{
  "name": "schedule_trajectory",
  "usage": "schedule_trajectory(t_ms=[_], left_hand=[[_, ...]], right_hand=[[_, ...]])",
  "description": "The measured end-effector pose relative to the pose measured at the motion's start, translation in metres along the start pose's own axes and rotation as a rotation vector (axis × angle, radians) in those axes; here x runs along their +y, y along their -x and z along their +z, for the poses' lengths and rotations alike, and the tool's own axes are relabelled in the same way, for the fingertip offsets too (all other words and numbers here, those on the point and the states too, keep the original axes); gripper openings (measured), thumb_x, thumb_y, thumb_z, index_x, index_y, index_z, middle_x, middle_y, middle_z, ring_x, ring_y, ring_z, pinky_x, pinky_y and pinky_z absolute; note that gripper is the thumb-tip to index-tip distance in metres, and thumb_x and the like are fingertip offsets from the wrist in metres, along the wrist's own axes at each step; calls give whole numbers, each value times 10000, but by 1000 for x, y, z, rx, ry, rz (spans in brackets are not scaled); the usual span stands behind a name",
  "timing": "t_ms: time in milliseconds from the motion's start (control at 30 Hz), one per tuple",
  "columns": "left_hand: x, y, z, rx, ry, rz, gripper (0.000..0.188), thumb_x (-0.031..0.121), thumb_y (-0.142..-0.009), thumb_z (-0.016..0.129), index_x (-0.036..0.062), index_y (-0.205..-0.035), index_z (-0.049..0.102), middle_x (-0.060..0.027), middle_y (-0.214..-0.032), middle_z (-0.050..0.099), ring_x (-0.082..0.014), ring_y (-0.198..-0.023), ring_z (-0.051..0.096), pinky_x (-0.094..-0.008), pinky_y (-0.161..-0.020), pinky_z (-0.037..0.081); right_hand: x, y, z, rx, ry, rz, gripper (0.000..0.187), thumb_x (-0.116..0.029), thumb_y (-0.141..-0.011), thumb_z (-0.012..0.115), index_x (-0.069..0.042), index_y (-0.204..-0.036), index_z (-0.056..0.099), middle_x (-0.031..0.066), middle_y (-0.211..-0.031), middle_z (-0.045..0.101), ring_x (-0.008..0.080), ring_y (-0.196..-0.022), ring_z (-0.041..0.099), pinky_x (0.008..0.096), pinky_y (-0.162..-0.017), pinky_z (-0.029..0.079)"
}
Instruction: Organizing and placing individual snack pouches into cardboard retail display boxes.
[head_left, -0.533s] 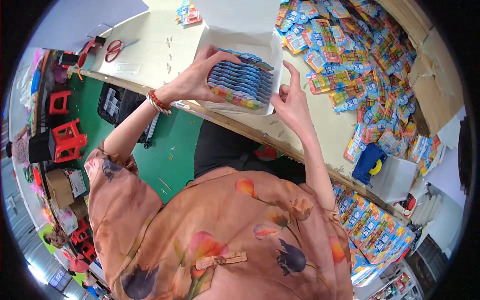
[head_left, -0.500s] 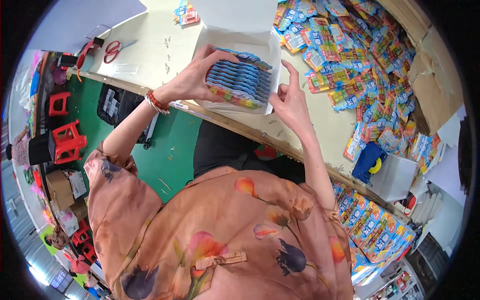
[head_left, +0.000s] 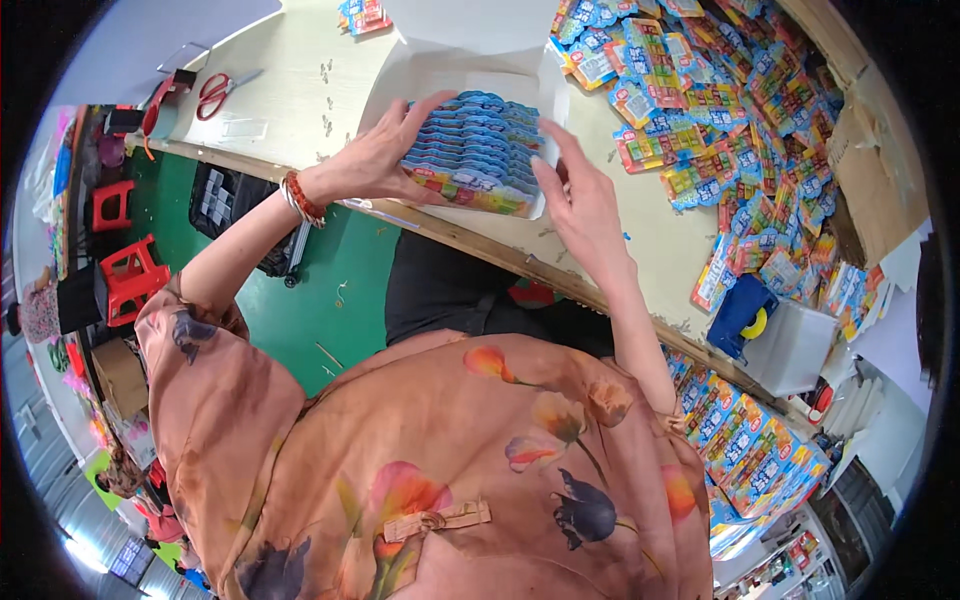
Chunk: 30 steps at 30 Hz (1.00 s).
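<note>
On the table in front of me stands a white cardboard box (head_left: 470,65), its flap raised at the far side. Inside is a row of blue, wavy-edged blister packets (head_left: 475,145), on edge and closely stacked, the nearest showing red and yellow. My left hand (head_left: 385,150) is closed round the row's left end, thumb on the near side and fingers over the far side. At the box's right wall, my right hand (head_left: 585,205) bends its thumb and index finger over the edge, tips close to the packets. Its other fingers are curled and partly hidden.
A large heap of similar loose packets (head_left: 720,140) covers the table's right side, beside a brown carton (head_left: 875,170). A blue tape dispenser (head_left: 740,315) sits near the right front edge. Red-handled scissors (head_left: 215,95) lie at the left. Packed display boxes (head_left: 750,450) stand below the right edge.
My left hand has slid slightly left, and the packets now sit more evenly in the box. My right index finger, raised before, has bent down toward the box's right wall.
</note>
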<state>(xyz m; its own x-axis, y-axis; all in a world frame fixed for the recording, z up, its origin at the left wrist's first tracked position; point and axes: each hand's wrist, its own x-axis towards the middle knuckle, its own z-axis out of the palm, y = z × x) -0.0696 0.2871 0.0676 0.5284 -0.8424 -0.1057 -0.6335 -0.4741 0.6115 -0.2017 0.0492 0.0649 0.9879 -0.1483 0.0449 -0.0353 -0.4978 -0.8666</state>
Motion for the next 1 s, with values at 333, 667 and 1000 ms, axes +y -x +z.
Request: schedule_trajectory(t_ms=[333,667,1000], left_hand=[[2,-6,0,-153,-16,-76,1109,476,-681,820,122,-1495,155,-209,-1254,415,-373,-1179,473,-440,-1000,419],[9,-16,-13,-217,51,-152,975,149,-647,833,121,-1434,258,-231,-1266,442,-408,-1197,452,-418,-1022,401],[43,-4,-3,-49,-92,181,1162,549,-581,809,22,-1457,256,-247,-1217,511,-416,-1150,496,-455,-1003,391]], right_hand=[[-3,-9,7,-199,764,-567,94,-114,-716,647,-91,-807,658,24,-817,585,197,-899,553,341,-775,399],[-26,5,29,-252,1005,-750,99,-152,-736,595,-98,-682,659,45,-675,642,176,-794,583,314,-776,409],[-15,20,5,301,459,-319,331,-268,-840,679,-65,-1091,609,90,-918,594,265,-929,562,394,-822,437]])
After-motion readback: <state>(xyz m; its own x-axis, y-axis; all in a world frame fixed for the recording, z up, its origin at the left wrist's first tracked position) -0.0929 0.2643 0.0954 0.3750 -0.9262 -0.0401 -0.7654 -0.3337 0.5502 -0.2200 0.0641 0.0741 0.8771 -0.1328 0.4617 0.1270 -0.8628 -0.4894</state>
